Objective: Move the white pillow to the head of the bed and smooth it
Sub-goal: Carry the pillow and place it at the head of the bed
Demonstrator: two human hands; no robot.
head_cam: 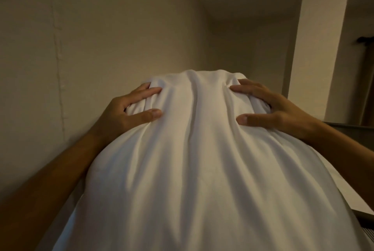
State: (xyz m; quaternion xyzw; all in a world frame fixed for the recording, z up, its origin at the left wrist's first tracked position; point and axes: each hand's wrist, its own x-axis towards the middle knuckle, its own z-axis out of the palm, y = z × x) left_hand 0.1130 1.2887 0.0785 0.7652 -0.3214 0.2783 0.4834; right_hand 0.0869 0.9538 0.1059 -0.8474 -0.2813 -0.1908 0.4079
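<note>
From my feed the white pillow (198, 159) fills the near and middle of the view, lifted up in front of the camera with its far end toward the corner of the room. My left hand (125, 113) clamps its left edge, thumb pressed on the front and fingers curled into a bunched fold of the cover; my right hand (269, 107) does the same on the right edge, thumb on the front, fingers spread and dug into the cloth. Long creases run down the cover between the two hands. The left wall (81, 38) is plain and cream, with a faint vertical seam. It meets a far wall (242, 38) in a dim corner. At right stands a pale pillar (315, 48), and below it a dark flat edge (352, 127) I cannot identify. The bed itself is hidden behind the pillow.
</note>
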